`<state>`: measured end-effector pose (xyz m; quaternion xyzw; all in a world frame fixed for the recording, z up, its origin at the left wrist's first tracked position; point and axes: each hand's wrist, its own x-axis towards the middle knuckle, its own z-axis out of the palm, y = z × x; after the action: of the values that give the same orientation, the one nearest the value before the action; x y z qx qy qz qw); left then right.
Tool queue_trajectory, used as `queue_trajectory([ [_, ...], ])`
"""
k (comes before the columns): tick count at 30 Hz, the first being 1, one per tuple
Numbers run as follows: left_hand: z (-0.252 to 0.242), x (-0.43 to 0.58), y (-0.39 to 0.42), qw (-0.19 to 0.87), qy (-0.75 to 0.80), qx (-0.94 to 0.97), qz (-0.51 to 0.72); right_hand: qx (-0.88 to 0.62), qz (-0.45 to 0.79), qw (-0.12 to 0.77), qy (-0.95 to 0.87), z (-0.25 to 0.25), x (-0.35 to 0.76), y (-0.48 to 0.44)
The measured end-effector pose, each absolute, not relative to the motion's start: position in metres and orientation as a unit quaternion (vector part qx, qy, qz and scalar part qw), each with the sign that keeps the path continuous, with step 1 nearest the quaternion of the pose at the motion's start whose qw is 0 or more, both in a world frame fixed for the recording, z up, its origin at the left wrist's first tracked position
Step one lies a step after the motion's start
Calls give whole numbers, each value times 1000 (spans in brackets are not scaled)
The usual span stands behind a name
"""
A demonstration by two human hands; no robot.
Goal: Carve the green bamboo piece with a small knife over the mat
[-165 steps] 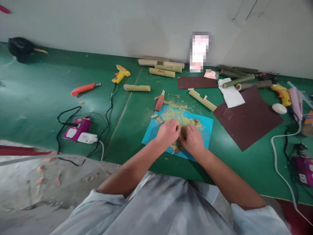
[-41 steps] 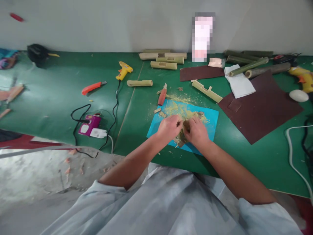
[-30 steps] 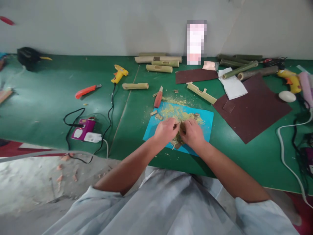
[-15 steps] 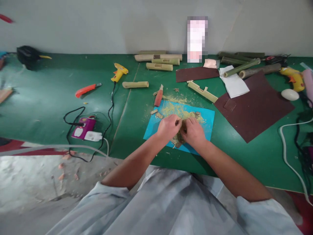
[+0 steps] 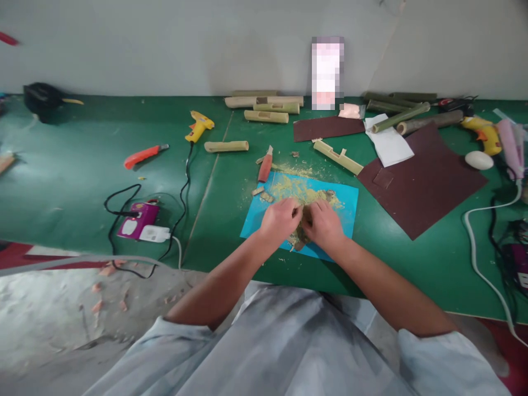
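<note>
The left hand (image 5: 278, 220) and the right hand (image 5: 326, 224) sit just beside each other, fingers curled narrow; they appear to be pinching a brown-green clump (image 5: 302, 238) between them, though they hide most of it. The clump is over a blue sheet (image 5: 348, 204) strewn with pale shavings (image 5: 291, 188). From the hands, a red-handled carving knife (image 5: 265, 167) lies at eleven o'clock, a notched bamboo tube (image 5: 336, 158) at one, a yellow glue gun (image 5: 199, 128) near ten. At nine, a purple power strip (image 5: 143, 215) carries a white charger (image 5: 153, 234), its label too small to read.
</note>
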<state>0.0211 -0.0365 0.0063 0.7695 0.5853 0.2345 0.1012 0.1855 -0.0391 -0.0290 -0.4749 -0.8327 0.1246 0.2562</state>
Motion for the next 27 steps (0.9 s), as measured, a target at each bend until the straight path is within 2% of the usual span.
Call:
queue_trajectory([
  [21,6,18,-40,98,584,771,235,-471,124,263,-833,-29,185,-40],
  [27,6,21,-35,126,593,761,230,-470,123,276,-829,-29,186,-40],
])
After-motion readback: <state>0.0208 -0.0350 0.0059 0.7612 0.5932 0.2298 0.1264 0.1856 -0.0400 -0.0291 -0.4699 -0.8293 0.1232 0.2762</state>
